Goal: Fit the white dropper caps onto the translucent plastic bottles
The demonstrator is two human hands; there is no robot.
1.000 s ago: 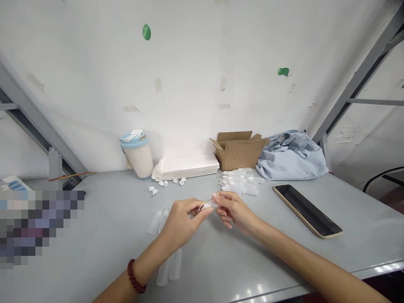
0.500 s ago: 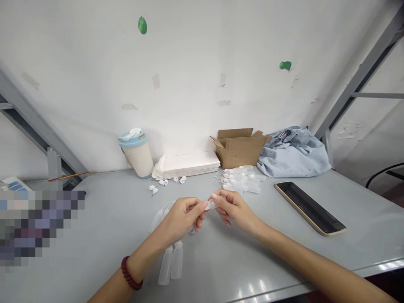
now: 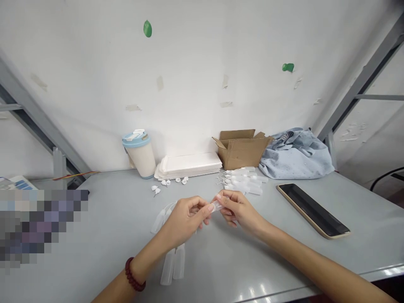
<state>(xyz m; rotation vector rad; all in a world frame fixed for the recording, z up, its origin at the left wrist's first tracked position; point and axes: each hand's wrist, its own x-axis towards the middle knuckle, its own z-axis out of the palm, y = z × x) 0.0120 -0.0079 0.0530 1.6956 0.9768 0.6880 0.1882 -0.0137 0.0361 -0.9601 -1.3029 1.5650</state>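
Observation:
Between my two hands is a small translucent plastic bottle (image 3: 217,206), held above the middle of the table. My left hand (image 3: 192,214) pinches its left end, where a whitish cap or neck shows, partly hidden by the thumb. Closed round the bottle's body is my right hand (image 3: 235,207). Two more squeeze bottles (image 3: 173,265) lie below my left forearm. Others (image 3: 159,221) rest behind my left hand, partly covered by it. Several bottles with thin tips (image 3: 244,181) are piled beyond my right hand. Small white caps (image 3: 156,190), some with needle tips, lie scattered at the back.
Along the wall stand a cup with a blue lid (image 3: 139,153), a stack of white packets (image 3: 189,164), an open cardboard box (image 3: 243,151) and a light-blue cloth bag (image 3: 298,155). A phone (image 3: 312,210) lies on the right. A blurred-out patch (image 3: 41,223) covers the left.
The whole view has shifted slightly, so everything sits a little further right. Both hands stay on the small bottle, with only slight finger movement.

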